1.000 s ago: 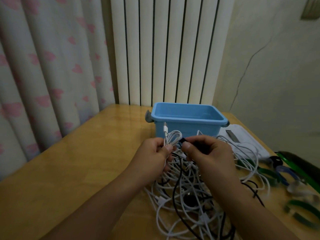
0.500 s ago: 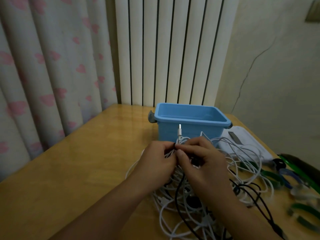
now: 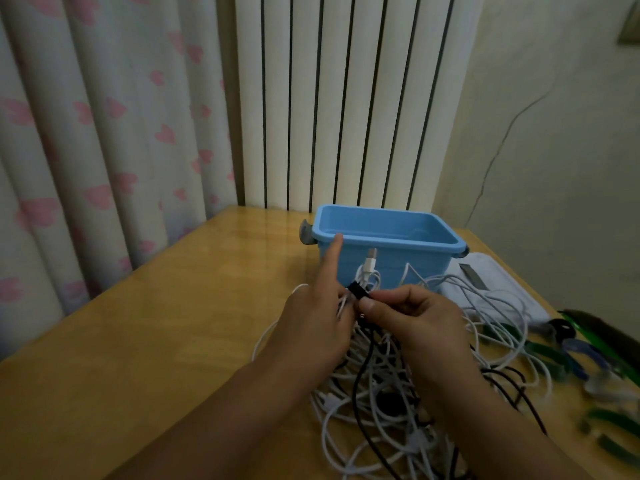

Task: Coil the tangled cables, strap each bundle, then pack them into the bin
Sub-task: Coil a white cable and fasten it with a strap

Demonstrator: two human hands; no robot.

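Nearest the camera, a tangle of white cables (image 3: 367, 420) lay heaped on the wooden counter (image 3: 138, 358), with a black cable (image 3: 360, 379) threading up through the middle of the heap and another black strand trailing off to the right. Both forearms reached in over this pile.

Just above the heap, the right hand (image 3: 415, 327) had its fingers curled, thumb and forefinger pinching the black cable right behind its black plug (image 3: 358, 292). The left hand (image 3: 311, 323) sat touching the right one; its lower fingers were curled around white cable loops while its index finger stood straight up, its tip in front of the bin's near rim. A white USB plug (image 3: 370, 263) stuck upright out of the loops between the 2 hands, in front of the bin wall.

To the right of the pile, several green and blue straps (image 3: 554, 358) lay scattered on the counter, too blurred to count. A white cloth (image 3: 498, 289) lay beside the bin's right side.

Behind the hands stood the blue bin (image 3: 388, 233), open-topped, with grey latches at its 2 ends. The part of its inside that showed held nothing.

Beyond the counter stood a white ribbed radiator (image 3: 346, 98), a curtain (image 3: 104, 133) with pink hearts to the left, and a cracked wall (image 3: 554, 133) to the right.
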